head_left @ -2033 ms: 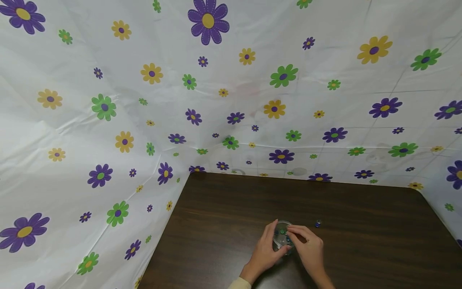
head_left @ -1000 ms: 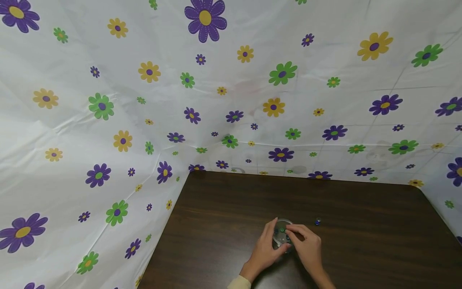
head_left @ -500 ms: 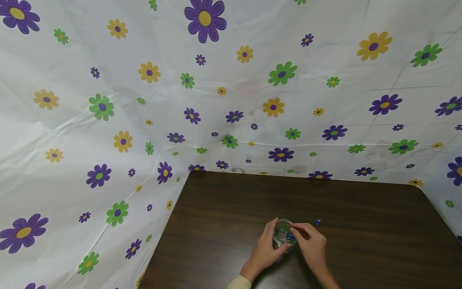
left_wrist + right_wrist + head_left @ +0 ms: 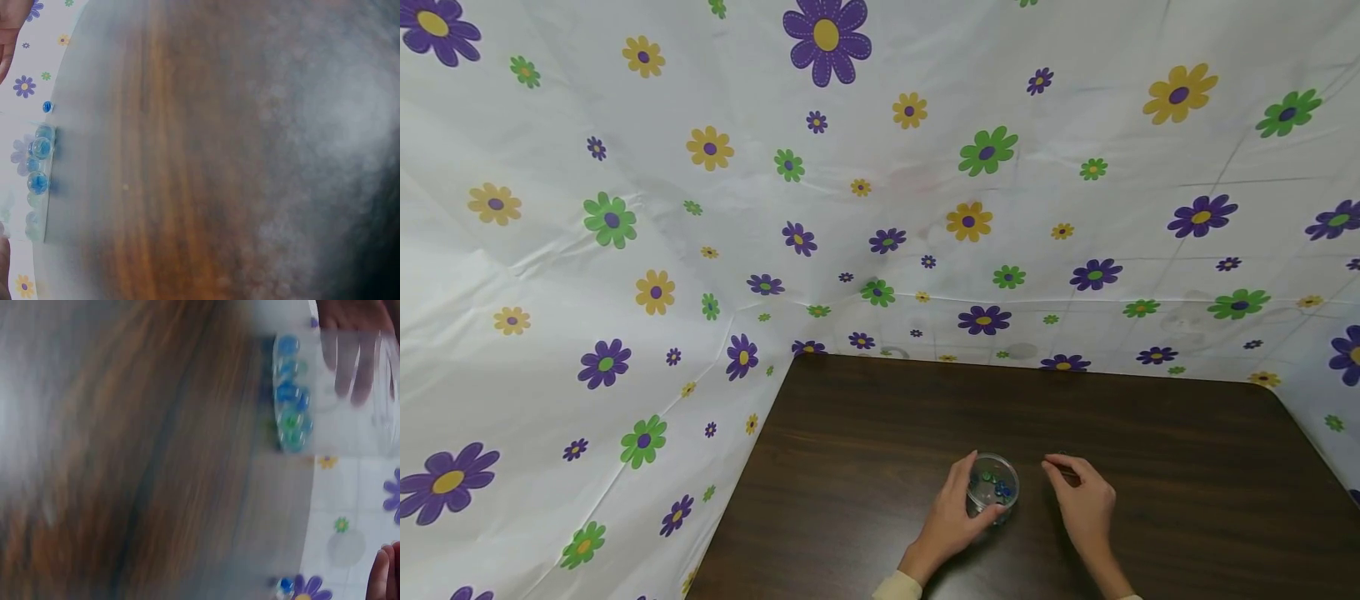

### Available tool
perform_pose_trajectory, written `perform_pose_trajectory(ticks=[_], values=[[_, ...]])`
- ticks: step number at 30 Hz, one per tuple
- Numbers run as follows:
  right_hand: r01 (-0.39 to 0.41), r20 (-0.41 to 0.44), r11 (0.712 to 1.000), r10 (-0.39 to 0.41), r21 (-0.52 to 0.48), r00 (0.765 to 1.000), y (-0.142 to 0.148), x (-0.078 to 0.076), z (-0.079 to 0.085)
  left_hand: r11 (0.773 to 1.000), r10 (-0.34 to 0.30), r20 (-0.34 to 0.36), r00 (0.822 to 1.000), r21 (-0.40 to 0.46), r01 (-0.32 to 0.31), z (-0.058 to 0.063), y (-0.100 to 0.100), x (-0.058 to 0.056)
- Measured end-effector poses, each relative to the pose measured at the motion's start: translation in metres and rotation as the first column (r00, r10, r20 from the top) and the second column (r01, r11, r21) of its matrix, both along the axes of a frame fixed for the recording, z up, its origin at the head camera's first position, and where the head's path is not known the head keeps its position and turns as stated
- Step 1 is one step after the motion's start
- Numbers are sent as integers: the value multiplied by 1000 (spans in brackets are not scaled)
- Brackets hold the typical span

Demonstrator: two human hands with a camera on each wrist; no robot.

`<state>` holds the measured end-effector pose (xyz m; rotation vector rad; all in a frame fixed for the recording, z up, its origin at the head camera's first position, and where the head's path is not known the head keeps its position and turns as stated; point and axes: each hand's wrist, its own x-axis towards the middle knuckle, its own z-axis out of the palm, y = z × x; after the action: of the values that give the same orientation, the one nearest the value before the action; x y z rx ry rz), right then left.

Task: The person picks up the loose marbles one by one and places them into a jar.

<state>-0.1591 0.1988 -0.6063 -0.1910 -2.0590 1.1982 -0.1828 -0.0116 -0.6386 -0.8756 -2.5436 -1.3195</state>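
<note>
A clear, see-through cup (image 4: 1015, 477) stands on the table, with several blue and green glass marbles (image 4: 289, 394) along its bottom. My left hand (image 4: 950, 518) grips the cup's left side, thumb at the front and fingers behind. To the right of the cup is my right hand (image 4: 1084, 500), its thumb and index fingertips close together. Near those fingertips a single blue marble (image 4: 285, 586) lies on the table, apart from the fingers in the right wrist view. The head view mostly hides that marble behind the right hand. Nothing shows between the right fingers.
The dark wooden table (image 4: 865, 433) extends behind and to both sides of the hands. A white sheet with printed flowers (image 4: 917, 192) hangs along the table's back edge and left side.
From over the cup, my right hand has moved right to the loose marble. Blue marbles now show in the cup where its fingers were. My left hand has stayed on the cup.
</note>
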Motion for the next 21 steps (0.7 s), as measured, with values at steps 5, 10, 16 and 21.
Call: perform_pose_trajectory(ticks=[5, 10, 16, 21], values=[[46, 33, 999, -46, -4, 998, 14, -3, -2, 1000, 5, 5, 1000, 2, -5, 0, 0, -1], [78, 76, 997, -77, -11, 994, 23, -5, -7, 1000, 6, 9, 1000, -4, -6, -1, 0, -1], [108, 125, 994, -105, -15, 987, 29, -8, -12, 1000, 6, 18, 1000, -8, -6, 0, 0, 0], [122, 160, 992, -117, -21, 980, 31, -9, -15, 1000, 11, 15, 1000, -7, -11, 0, 0, 1]])
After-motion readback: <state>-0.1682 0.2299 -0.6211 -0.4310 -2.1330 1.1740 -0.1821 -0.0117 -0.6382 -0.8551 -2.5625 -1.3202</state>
